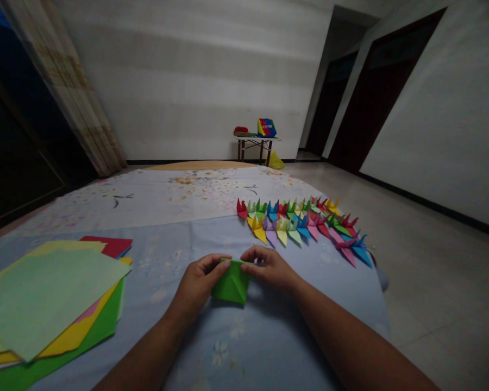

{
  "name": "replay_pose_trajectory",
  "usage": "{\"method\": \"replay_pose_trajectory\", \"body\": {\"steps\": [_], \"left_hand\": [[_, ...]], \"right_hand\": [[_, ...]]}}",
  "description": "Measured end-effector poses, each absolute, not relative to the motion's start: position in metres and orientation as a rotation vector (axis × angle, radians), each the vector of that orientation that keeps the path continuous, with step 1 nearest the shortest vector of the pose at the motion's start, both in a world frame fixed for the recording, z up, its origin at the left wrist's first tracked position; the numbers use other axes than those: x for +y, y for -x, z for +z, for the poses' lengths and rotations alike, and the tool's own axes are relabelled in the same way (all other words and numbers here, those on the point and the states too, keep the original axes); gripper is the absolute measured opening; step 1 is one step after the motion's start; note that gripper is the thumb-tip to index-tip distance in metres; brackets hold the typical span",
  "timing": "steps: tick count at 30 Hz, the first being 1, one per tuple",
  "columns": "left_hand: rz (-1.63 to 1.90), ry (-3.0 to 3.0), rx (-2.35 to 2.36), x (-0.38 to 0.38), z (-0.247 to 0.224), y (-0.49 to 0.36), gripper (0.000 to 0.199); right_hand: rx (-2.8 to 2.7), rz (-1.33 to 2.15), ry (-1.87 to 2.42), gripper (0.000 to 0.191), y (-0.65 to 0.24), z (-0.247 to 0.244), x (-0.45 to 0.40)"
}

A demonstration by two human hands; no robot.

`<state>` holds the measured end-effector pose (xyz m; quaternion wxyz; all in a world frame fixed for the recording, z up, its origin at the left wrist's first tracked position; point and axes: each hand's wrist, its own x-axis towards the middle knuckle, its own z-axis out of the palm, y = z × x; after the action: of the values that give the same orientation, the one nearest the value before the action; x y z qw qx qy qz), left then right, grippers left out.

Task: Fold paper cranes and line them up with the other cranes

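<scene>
Two grips, my left grip [201, 277] and my right grip [275, 267], share one piece of green folded paper [232, 285] between them. Each is pinched narrow on its upper edge, thumb on the near face and fingers curled behind; my left takes the upper left corner, my right the upper right. The paper is in front of me, above the blue cloth [269, 347] that covers the near part of the surface [195, 164]; whether its lower edge touches the cloth, I cannot tell.

It is a bright, plain green, small and roughly four-sided, with one clear crease slanting down its face and a darker line along the bottom edge.

Ahead of me to the right stand more than a dozen paper cranes [282, 231] in roughly two rows (they overlap too much for an exact count): red, yellow, green, blue, pink, and one purple among them. One pink and one blue sit closest to the right edge.

To my left lies one stack of paper sheets [57, 293], pale green uppermost, with yellow, green, pink and red showing beneath. Beyond, by the wall, one small table [255, 139] bears one multicoloured box [266, 127].
</scene>
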<state>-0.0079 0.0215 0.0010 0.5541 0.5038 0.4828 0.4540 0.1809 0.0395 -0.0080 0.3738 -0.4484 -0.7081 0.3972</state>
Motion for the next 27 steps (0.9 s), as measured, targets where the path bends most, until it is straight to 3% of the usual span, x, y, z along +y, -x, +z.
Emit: {"method": "replay_pose_trajectory", "body": {"steps": [15,27], "left_hand": [[1.099,-1.194,1.174,0.02,0.007,0.009,0.026],[1.067,-1.383,1.29,0.025,-0.005,0.012,0.041]], "right_hand": [[-1.771,1.042,1.082,0.021,-0.182,-0.005,0.039],[-1.732,1.065,1.225,0.015,-0.178,-0.012,0.041]]}}
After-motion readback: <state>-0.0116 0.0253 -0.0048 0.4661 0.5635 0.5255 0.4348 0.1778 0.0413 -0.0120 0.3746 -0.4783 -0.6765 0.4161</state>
